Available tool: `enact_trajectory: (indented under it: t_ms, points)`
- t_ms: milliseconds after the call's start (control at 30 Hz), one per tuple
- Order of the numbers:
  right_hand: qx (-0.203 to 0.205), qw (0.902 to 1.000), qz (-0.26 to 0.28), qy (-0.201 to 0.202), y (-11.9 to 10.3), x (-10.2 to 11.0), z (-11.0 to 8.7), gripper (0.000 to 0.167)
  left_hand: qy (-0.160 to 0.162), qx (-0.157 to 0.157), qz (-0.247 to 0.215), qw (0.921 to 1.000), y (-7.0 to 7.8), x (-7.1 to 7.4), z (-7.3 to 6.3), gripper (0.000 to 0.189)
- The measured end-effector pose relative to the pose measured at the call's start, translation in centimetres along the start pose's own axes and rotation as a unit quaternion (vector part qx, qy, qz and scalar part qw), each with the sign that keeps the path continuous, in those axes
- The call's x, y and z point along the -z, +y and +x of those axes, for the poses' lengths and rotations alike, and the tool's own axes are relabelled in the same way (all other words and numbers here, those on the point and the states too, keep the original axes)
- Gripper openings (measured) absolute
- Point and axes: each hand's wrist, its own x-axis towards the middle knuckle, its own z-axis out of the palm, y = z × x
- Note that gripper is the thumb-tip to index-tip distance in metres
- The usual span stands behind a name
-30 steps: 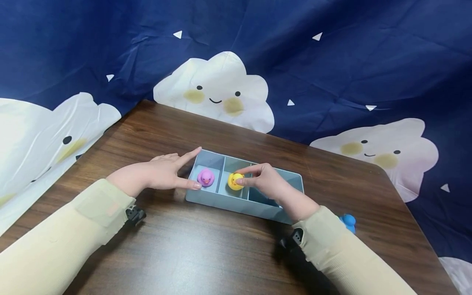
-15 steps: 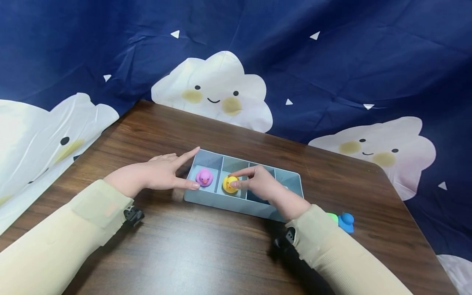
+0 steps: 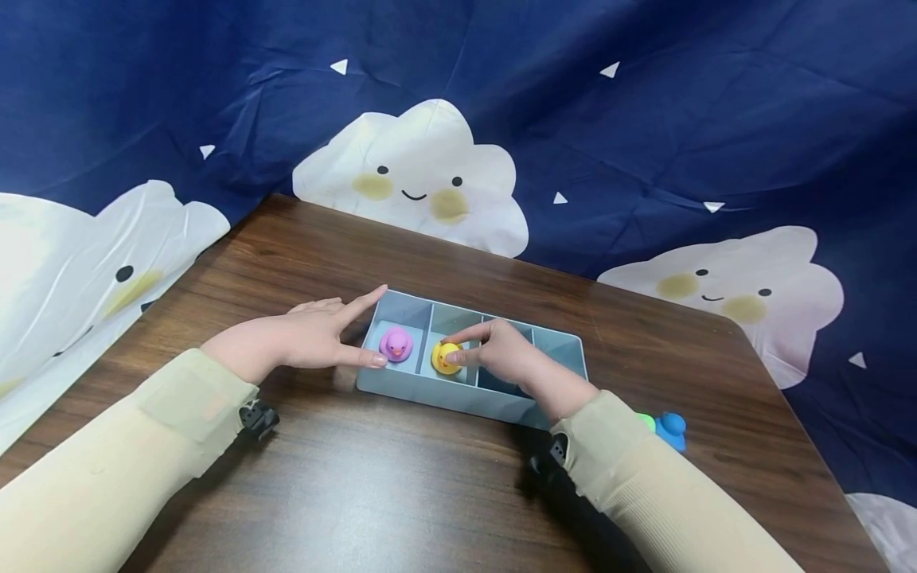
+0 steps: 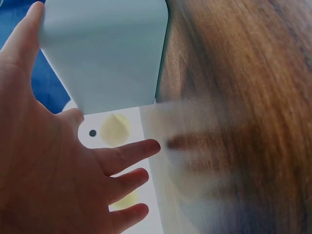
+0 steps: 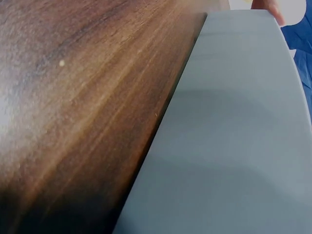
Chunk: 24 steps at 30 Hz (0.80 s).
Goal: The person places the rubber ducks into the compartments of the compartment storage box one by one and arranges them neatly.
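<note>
A grey-blue divided box [image 3: 458, 403] lies on the wooden table. My left hand [image 3: 308, 334] spans its left end, fingers straight, thumb at the front corner and index finger at the back corner. In the left wrist view, the left hand [image 4: 53, 156] shows its other fingers spread beside the box end [image 4: 105, 53]. A purple rubber duck [image 3: 396, 344] sits in the leftmost compartment. My right hand [image 3: 512, 358] pinches a yellow rubber duck [image 3: 442, 362] between thumb and index finger, down in the second compartment. Only the box's long front wall [image 5: 234, 122] fills most of the right wrist view.
A blue rubber duck [image 3: 671, 430] stands on the table right of the box, with a bright green thing [image 3: 647, 420] partly hidden behind my right sleeve. Behind the table [image 3: 344, 469] hangs a dark blue cloth [image 3: 559, 87] with white clouds.
My right hand has lowered the yellow duck and shifted it slightly left within the second compartment. The green thing has come into view beside the sleeve. My left hand stays at the box end.
</note>
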Motion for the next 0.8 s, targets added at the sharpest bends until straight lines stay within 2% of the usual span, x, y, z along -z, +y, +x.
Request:
enact_trajectory:
  t_ms: [467,633,800]
  points:
    - [-0.006,0.9998,-0.003,-0.02,-0.1,0.14,0.12,0.03,0.001,-0.002,0.005,1.0,0.01,0.01,-0.06,0.11]
    - [-0.016,0.9998,0.005,0.013,-0.07,-0.13,0.15,0.031,0.002,-0.001,0.007,1.0,-0.1,-0.1,0.05,0.11]
    - [-0.018,0.9983,-0.008,0.056,-0.25,-0.37,0.0,0.031,0.002,-0.003,0.004,1.0,-0.12,-0.13,0.08,0.11]
